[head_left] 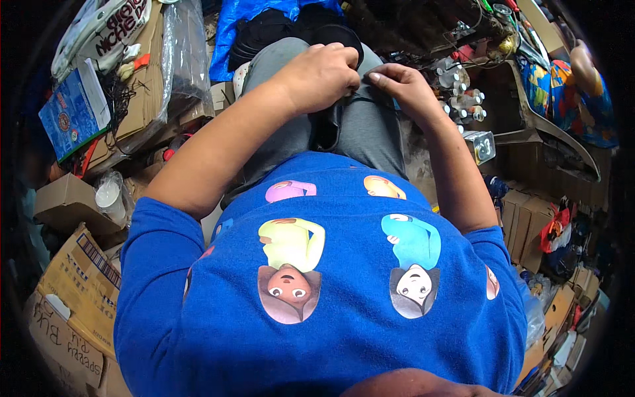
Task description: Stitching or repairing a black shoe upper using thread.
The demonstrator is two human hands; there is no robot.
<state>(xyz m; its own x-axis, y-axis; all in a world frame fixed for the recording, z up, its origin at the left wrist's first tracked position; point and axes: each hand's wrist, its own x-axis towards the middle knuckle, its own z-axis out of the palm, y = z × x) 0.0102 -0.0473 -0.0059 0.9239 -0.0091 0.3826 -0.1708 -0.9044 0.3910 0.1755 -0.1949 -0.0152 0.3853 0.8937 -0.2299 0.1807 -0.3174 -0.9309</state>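
Note:
Over my grey-trousered lap, my left hand is closed, its fingers curled against a black item. My right hand is beside it, thumb and forefinger pinched near the same dark material; whatever they hold is too small to make out. Below my fingers, a shiny black piece hangs between my thighs, its upper part hidden by my left hand. Beyond my knees lie black rounded things on a blue plastic sheet; their kind is unclear.
Cardboard boxes, a blue booklet and a plastic cup crowd the left. To the right are several small clear bottles, a grey curved frame and stacked boxes. Another person's colourful clothing shows at far right.

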